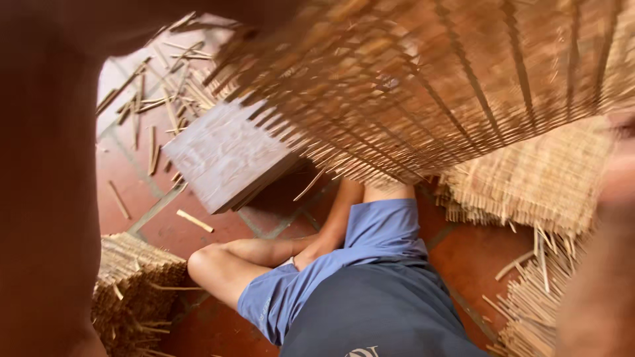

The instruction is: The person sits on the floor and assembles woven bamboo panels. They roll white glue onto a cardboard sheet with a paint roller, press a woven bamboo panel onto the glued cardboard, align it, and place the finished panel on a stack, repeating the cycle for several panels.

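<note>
Head view: one woven mat [463,79], one wooden board [221,155].

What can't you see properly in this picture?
- Left hand: cut off by the top edge of the head view; only the blurred arm shows.
- Right hand: a blur at the right edge, so its grip cannot be told.
- Woven mat: runs past the top and right edges.
- Wooden block: its far end is hidden under the mat.
- Feet: hidden behind the mat.
</note>
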`<state>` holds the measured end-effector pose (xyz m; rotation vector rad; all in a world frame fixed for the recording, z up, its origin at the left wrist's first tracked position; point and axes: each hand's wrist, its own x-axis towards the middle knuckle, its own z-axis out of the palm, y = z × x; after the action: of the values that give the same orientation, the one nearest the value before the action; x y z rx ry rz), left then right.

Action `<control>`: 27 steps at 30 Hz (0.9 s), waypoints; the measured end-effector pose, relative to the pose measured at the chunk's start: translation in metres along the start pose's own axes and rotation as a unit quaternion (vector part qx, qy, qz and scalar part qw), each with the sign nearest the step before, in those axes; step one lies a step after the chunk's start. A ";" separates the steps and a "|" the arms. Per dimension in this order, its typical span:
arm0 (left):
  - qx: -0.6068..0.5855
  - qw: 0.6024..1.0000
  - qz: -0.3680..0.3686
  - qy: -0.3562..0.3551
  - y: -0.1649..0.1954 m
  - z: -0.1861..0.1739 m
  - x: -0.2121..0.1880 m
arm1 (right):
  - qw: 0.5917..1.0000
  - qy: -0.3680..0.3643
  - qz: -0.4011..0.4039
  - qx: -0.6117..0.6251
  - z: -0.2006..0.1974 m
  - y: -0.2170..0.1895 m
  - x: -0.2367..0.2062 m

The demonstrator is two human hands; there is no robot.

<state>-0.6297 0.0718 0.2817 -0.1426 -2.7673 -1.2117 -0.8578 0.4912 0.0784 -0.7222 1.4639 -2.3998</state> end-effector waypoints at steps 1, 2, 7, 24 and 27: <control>-0.040 0.998 -0.027 0.048 -0.004 -0.008 -0.029 | 0.996 0.020 0.032 0.076 0.015 0.017 -0.005; -0.092 0.989 -0.050 0.100 -0.013 -0.008 -0.056 | 0.986 0.034 0.077 0.141 0.034 0.039 -0.011; -0.350 0.876 -0.130 0.304 -0.082 0.055 -0.194 | 0.949 -0.015 0.177 0.260 0.111 0.114 -0.034; -0.557 0.559 -0.255 0.558 -0.167 0.267 -0.383 | 0.891 -0.193 0.395 0.109 0.211 0.252 -0.055; -0.558 0.556 -0.252 0.563 -0.180 0.262 -0.382 | 0.890 -0.177 0.415 0.071 0.224 0.263 -0.052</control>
<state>-0.2945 0.1286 -0.0805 0.9937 -0.6611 -1.9376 -0.7096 0.2202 -0.0839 -0.3511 1.1075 -1.5906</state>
